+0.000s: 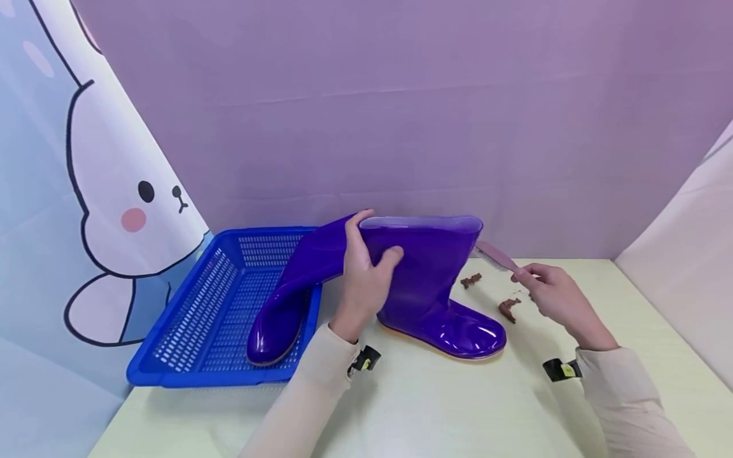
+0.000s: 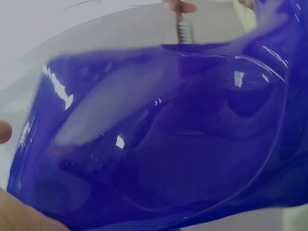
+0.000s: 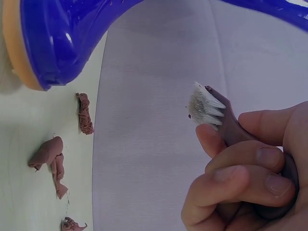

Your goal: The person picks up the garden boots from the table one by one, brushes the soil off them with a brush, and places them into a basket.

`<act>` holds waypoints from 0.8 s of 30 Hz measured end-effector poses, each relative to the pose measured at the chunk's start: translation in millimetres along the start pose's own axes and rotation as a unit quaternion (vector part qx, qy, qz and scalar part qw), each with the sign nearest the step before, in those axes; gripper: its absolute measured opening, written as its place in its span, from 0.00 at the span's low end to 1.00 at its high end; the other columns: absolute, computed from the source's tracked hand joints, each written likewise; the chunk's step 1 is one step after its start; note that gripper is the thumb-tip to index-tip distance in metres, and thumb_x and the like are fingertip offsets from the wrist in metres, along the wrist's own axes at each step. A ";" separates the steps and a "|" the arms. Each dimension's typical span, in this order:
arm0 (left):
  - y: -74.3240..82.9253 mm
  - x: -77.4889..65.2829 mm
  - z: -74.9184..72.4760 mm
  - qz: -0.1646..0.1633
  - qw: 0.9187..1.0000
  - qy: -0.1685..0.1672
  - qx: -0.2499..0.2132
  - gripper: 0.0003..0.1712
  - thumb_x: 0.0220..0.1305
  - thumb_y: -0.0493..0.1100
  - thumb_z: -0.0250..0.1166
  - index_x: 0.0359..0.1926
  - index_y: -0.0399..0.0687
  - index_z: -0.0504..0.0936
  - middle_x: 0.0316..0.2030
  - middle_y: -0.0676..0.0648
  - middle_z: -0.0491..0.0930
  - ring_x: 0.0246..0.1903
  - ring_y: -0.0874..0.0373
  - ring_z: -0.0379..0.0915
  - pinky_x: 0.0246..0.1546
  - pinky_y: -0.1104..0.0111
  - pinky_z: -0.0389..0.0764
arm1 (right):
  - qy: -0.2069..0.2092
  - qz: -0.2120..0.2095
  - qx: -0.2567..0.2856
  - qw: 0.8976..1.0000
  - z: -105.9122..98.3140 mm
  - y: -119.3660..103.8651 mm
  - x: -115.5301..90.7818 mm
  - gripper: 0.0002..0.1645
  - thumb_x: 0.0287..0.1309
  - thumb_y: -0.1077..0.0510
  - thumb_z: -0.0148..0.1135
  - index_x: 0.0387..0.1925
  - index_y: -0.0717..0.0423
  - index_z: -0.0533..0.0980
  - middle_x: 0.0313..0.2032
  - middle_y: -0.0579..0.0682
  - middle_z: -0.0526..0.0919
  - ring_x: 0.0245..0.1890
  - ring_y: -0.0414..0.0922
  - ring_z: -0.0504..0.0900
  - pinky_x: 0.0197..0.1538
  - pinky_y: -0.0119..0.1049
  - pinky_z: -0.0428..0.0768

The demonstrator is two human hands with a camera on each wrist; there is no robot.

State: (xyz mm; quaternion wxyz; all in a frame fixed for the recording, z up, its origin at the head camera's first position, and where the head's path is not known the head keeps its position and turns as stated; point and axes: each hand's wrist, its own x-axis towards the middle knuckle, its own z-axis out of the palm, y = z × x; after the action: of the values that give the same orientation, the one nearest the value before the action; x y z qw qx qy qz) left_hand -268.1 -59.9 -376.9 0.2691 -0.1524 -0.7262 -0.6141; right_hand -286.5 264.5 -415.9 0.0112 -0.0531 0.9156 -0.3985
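Note:
A glossy purple rain boot (image 1: 420, 286) stands upright on the table, its toe pointing right. My left hand (image 1: 366, 283) grips it at the top of the shaft, with the thumb on the near side. In my right hand (image 1: 555, 296) is a scrubbing brush (image 1: 497, 256), held by its handle just right of the boot's shaft. The right wrist view shows its pale bristles (image 3: 204, 107) with dark specks on them, and fingers curled round the brown handle. A second purple boot (image 1: 275, 318) leans toe-down in the blue basket (image 1: 137, 375), its shaft passing behind my left hand.
Brown clay-like clumps (image 1: 507, 310) lie on the table (image 1: 446, 407) to the right of the boot, and the right wrist view shows several crumbly pieces (image 3: 85, 114). A purple-grey cloth backdrop (image 1: 401, 127) rises behind the table. A rabbit-print cloth (image 1: 114, 191) hangs at the left.

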 end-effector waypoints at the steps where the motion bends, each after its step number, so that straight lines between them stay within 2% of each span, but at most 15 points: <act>1: 1.3 -1.7 0.7 0.014 0.999 0.005 0.031 0.42 0.58 0.42 0.63 0.73 0.52 0.58 0.66 0.46 0.67 0.64 0.54 0.67 0.68 0.56 0.67 | -0.001 -0.001 -0.001 1.000 -0.3 -0.6 0.2 0.32 0.79 0.40 0.41 0.57 0.62 0.76 0.18 0.43 0.66 0.15 0.38 0.66 0.19 0.38 0.67; 3: 4.7 -4.7 2.9 0.049 0.995 0.014 0.089 0.49 0.55 0.45 0.67 0.76 0.53 0.54 0.69 0.43 0.61 0.70 0.50 0.60 0.71 0.52 0.65 | -0.002 -0.002 -0.001 1.000 -1.1 -1.8 0.5 0.31 0.79 0.40 0.41 0.57 0.61 0.76 0.18 0.43 0.67 0.15 0.39 0.66 0.19 0.38 0.67; 6: 12.3 -9.9 7.7 0.094 0.977 0.036 0.190 0.51 0.54 0.47 0.71 0.77 0.53 0.56 0.69 0.39 0.56 0.71 0.45 0.53 0.70 0.48 0.64 | 0.000 -0.004 -0.004 1.000 -3.1 -2.8 0.8 0.32 0.79 0.39 0.41 0.57 0.61 0.76 0.18 0.43 0.67 0.15 0.38 0.66 0.19 0.38 0.68; 9: 22.7 -16.5 13.8 0.134 0.946 0.069 0.288 0.48 0.54 0.49 0.73 0.74 0.54 0.61 0.71 0.36 0.51 0.71 0.41 0.47 0.68 0.46 0.59 | 0.001 -0.005 -0.002 1.000 -6.0 -4.0 1.2 0.33 0.79 0.39 0.41 0.57 0.61 0.76 0.18 0.42 0.67 0.14 0.39 0.66 0.18 0.38 0.68; 10: 25.9 -19.6 16.5 0.152 0.934 0.084 0.312 0.46 0.53 0.49 0.74 0.72 0.54 0.63 0.70 0.36 0.53 0.70 0.41 0.49 0.67 0.46 0.59 | 0.002 -0.006 -0.001 1.000 -6.0 -4.2 1.1 0.33 0.79 0.38 0.41 0.57 0.61 0.76 0.18 0.42 0.67 0.14 0.39 0.66 0.18 0.38 0.68; 12: 31.2 -24.6 23.4 0.203 0.909 0.097 0.349 0.41 0.53 0.49 0.74 0.67 0.52 0.68 0.63 0.37 0.62 0.64 0.42 0.58 0.62 0.50 0.63 | 0.000 -0.007 0.004 1.000 -6.1 -4.9 1.1 0.33 0.79 0.38 0.41 0.57 0.62 0.76 0.18 0.42 0.66 0.14 0.38 0.66 0.18 0.38 0.67; 14: 34.2 -28.8 33.3 0.247 0.889 0.088 0.375 0.36 0.53 0.47 0.74 0.63 0.51 0.73 0.52 0.41 0.73 0.52 0.46 0.69 0.51 0.57 0.70 | 0.000 -0.012 0.008 1.000 -5.8 -5.9 1.4 0.33 0.78 0.38 0.41 0.57 0.62 0.77 0.18 0.42 0.67 0.14 0.38 0.66 0.18 0.38 0.67; 16: 38.2 -30.8 45.3 0.268 0.867 0.052 0.416 0.34 0.55 0.47 0.72 0.63 0.52 0.74 0.35 0.49 0.78 0.34 0.53 0.74 0.36 0.65 0.72 | 0.001 -0.014 0.009 1.000 -5.9 -6.9 1.0 0.33 0.79 0.38 0.41 0.56 0.63 0.77 0.18 0.43 0.67 0.14 0.38 0.67 0.18 0.38 0.68; 18: 43.5 -29.1 58.2 0.257 0.851 -0.005 0.457 0.37 0.59 0.48 0.69 0.69 0.52 0.70 0.22 0.55 0.74 0.20 0.60 0.69 0.21 0.71 0.67 | 0.003 -0.018 0.008 1.000 -6.7 -7.7 0.0 0.33 0.79 0.39 0.41 0.56 0.63 0.77 0.18 0.44 0.68 0.15 0.39 0.67 0.18 0.39 0.68; 20: 50.0 -24.5 71.5 0.225 0.839 -0.045 0.493 0.43 0.61 0.49 0.67 0.76 0.52 0.63 0.14 0.58 0.67 0.12 0.64 0.61 0.11 0.73 0.59 | 0.005 -0.020 0.006 1.000 -7.7 -8.6 -1.3 0.33 0.79 0.39 0.41 0.56 0.63 0.77 0.18 0.44 0.69 0.15 0.39 0.68 0.19 0.39 0.68; 21: 53.9 -21.1 77.1 0.207 0.832 -0.059 0.511 0.46 0.62 0.51 0.66 0.78 0.50 0.58 0.11 0.58 0.63 0.09 0.64 0.57 0.09 0.73 0.55 | 0.005 -0.020 0.006 1.000 -8.2 -9.1 -2.0 0.33 0.79 0.39 0.41 0.56 0.63 0.77 0.18 0.44 0.69 0.15 0.39 0.68 0.19 0.39 0.68; 22: 57.9 -17.0 82.0 0.187 0.829 -0.069 0.523 0.49 0.62 0.52 0.65 0.79 0.48 0.55 0.10 0.59 0.61 0.08 0.65 0.55 0.08 0.73 0.52 | 0.006 -0.021 0.005 1.000 -8.6 -9.6 -2.4 0.33 0.79 0.39 0.41 0.55 0.63 0.77 0.18 0.44 0.69 0.15 0.39 0.68 0.19 0.39 0.69; 24: 64.5 -8.3 90.0 0.149 0.822 -0.076 0.545 0.51 0.63 0.54 0.64 0.80 0.43 0.52 0.08 0.59 0.61 0.06 0.64 0.56 0.06 0.72 0.52 | 0.004 -0.024 0.007 1.000 -8.8 -10.8 -2.9 0.32 0.79 0.40 0.42 0.55 0.63 0.77 0.17 0.44 0.69 0.15 0.39 0.68 0.20 0.39 0.68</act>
State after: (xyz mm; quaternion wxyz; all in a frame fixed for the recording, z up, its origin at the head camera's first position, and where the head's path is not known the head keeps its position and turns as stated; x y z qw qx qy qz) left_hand -244.1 41.6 -338.5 0.3408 -0.1335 -0.9288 -0.0572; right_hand -283.2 263.9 -402.0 -0.0021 -0.0734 0.9113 -0.4051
